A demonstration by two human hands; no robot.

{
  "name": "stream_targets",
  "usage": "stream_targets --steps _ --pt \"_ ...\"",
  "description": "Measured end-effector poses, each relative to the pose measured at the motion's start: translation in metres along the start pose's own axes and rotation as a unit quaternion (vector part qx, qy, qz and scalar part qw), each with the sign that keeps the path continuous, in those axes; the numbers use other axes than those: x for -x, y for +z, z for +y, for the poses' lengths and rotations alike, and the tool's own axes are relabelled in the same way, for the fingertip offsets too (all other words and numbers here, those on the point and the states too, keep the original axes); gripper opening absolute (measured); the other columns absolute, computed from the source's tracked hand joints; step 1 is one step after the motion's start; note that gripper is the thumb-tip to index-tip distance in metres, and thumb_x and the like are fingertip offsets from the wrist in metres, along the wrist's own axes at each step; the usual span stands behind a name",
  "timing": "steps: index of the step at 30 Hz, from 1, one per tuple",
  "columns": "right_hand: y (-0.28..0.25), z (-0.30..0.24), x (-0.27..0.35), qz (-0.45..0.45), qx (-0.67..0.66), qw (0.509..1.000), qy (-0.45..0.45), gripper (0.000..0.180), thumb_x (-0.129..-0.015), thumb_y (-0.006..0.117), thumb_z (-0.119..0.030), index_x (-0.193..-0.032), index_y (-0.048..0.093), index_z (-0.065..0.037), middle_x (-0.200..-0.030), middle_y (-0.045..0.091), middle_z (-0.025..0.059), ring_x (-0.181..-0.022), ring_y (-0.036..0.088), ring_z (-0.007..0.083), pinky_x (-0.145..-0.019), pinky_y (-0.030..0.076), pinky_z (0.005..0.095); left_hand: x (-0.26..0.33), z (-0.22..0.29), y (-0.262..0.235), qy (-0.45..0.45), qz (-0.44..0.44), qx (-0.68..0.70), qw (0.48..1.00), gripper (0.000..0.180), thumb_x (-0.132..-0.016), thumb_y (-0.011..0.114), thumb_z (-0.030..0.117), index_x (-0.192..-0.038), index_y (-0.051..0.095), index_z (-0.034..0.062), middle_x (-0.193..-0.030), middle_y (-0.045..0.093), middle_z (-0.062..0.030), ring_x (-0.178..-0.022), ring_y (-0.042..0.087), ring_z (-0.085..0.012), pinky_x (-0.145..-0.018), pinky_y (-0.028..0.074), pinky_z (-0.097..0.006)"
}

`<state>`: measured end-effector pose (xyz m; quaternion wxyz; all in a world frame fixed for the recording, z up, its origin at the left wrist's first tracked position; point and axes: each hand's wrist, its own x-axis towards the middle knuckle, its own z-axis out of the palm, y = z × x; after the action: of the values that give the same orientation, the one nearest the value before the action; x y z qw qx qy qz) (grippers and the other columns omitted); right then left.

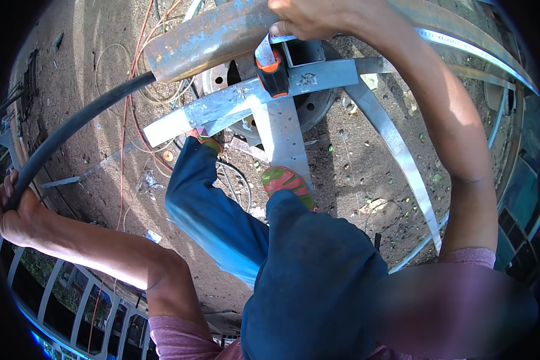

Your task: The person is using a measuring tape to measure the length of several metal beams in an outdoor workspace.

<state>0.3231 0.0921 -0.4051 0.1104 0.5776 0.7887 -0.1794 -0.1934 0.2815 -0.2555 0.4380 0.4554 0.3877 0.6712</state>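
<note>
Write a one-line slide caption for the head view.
Left hand on a long black bar, right hand at a rusty pipe near a tape measure.

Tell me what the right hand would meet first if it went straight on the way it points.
The rusty pipe, running leftward from the right hand's fingertips; depth is unclear, so it might skim over the top instead.

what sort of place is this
Probably an outdoor metalworking yard or workshop: a thick rusty metal pipe with blue paint patches and an orange-and-black tape measure are by long silver metal bars, with thin red cables strewn over bare brown dirt ground.
</note>
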Motion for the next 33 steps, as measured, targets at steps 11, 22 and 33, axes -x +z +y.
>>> stream_targets --steps 11,22,33 --pt "0.002 -0.001 0.001 0.007 0.013 1.0 -0.007 0.036 -0.085 0.064 -0.03 -0.079 0.071 0.005 -0.08 0.069 0.025 -0.08 0.07 0.0401 -0.071 0.056 0.0481 0.021 -0.002 0.022 0.022 0.044 -0.056 0.997 0.015 -0.083 0.046 -0.01 -0.069 0.048 -0.0062 -0.065 0.032 -0.0108 -0.06 0.039 -0.0256 -0.07 0.044 -0.05" --pt "0.002 -0.001 0.002 0.012 0.022 1.0 0.003 0.037 -0.085 0.064 -0.03 -0.076 0.07 0.005 -0.08 0.069 0.0252 -0.079 0.07 0.0405 -0.069 0.056 0.0477 0.081 -0.069 -0.002 -0.109 0.007 0.064 0.992 0.037 -0.098 0.054 0.025 -0.067 0.042 0.0112 -0.058 0.035 -0.0047 -0.057 0.043 -0.0224 -0.074 0.043 -0.048" --pt "0.008 0.002 0.003 0.038 0.012 0.999 -0.019 0.037 -0.085 0.064 -0.03 -0.073 0.07 0.004 -0.076 0.068 0.0252 -0.077 0.07 0.0405 -0.068 0.056 0.0476 0.05 0.067 -0.106 -0.045 0.036 0.144 0.988 0.046 -0.093 0.056 0.039 -0.06 0.036 0.0135 -0.055 0.031 -0.0018 -0.049 0.033 -0.0175 -0.062 0.034 -0.04"
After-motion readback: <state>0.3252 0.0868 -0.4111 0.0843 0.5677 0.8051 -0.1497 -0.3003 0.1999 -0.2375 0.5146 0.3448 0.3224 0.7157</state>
